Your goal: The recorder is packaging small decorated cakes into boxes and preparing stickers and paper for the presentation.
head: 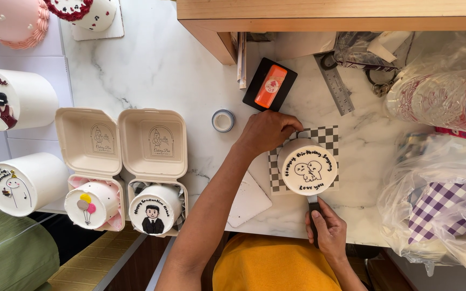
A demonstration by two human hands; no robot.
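A small round white cake (309,170), its top drawn with two little figures and dark writing, sits on a black-and-white checkered paper (327,137) on the marble tabletop (163,70), close to the front edge. The left hand (268,131) reaches across from the lower left and cups the cake's far upper-left side, its fingers (291,125) curled together against the rim. The right hand (326,231) is just below the cake at the tabletop's edge, its fingers wrapped around a dark handle (313,213) whose metal end runs in under the cake's near side; whether the blade lies under the cake or only against it cannot be told.

Just beyond the left hand lie a small roll of tape (223,120) and a black pad carrying an orange block (270,85), with a metal ruler (336,86) to the right of it. A white card (248,202) lies near the forearm, left of the checkered paper. Farther left, two open cream clamshell boxes (122,143) stand side by side, one holding a cake with balloons (88,205), the other a cake with a suited figure (153,210). More white decorated cakes (20,183) stand at the far left. Clear plastic bags (438,205) are heaped on the right, and a wooden shelf (330,13) overhangs the top.
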